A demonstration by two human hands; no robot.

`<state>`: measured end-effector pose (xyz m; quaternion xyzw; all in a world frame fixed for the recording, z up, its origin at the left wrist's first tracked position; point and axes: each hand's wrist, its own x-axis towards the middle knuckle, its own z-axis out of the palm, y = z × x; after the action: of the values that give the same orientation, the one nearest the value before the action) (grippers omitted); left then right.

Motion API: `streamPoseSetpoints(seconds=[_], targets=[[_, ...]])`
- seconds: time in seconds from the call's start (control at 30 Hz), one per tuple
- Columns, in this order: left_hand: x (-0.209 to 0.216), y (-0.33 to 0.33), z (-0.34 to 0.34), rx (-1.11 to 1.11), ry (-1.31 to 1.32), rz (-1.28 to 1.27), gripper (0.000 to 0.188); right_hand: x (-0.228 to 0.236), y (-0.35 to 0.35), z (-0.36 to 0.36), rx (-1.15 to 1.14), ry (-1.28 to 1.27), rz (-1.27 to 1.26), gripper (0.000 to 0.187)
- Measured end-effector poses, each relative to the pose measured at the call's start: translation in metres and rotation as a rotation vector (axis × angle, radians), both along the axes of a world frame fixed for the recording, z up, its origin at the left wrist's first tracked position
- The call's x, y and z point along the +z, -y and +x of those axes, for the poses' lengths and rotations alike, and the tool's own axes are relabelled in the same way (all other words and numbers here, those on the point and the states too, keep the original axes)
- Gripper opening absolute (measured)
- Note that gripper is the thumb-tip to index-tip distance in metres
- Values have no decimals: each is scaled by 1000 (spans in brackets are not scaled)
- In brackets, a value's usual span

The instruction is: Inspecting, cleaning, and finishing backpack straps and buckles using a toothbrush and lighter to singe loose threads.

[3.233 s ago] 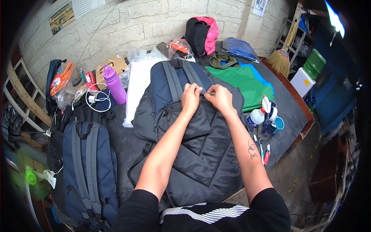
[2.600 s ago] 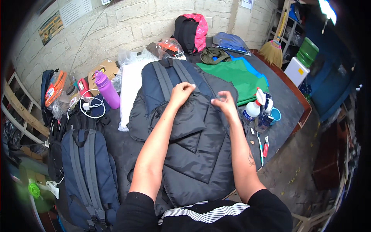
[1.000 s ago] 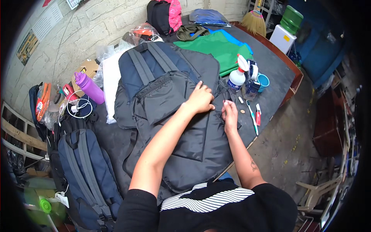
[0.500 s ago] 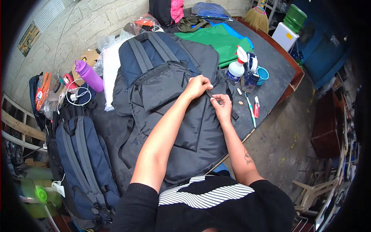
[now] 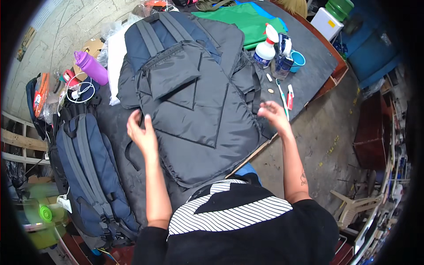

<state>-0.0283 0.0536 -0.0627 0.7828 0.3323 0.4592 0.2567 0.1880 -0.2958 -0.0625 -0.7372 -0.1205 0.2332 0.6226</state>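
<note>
A navy backpack with grey straps lies on the dark table, its black panel spread out toward me. On that panel is a pocket with a loose flap and stitched slanting lines. My left hand hovers at the panel's left edge, thumb and fingers apart, holding nothing. Over by the right edge, near a black strap, my right hand is raised with its fingers loosely bent and slightly blurred. Nothing shows in it.
To the right stand a spray bottle, a blue cup, a toothbrush and a small red-and-white tube. Green fabric lies behind. On the left are a purple bottle and another navy backpack.
Both hands have come away from the bag's right edge, where they were pinching together. The left has swung to the panel's left side, the right outward. My view has shifted slightly.
</note>
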Motion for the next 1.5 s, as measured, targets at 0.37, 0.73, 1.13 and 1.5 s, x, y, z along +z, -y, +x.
streamPoseSetpoints(seconds=[0.37, 0.73, 1.13, 1.5], targets=[[71, -13, 41, -322, 130, 84, 60, 22, -98, 17, -109, 405, 243, 26], [28, 120, 102, -765, 118, 35, 13, -31, -70, 23, -127, -273, 491, 26], [0, 167, 155, -614, 42, 135, 8, -17, -70, -6, -125, 14, 435, 13], [-8, 142, 152, -762, 224, -724, 17, -13, -43, -26, -241, 912, -274, 25]])
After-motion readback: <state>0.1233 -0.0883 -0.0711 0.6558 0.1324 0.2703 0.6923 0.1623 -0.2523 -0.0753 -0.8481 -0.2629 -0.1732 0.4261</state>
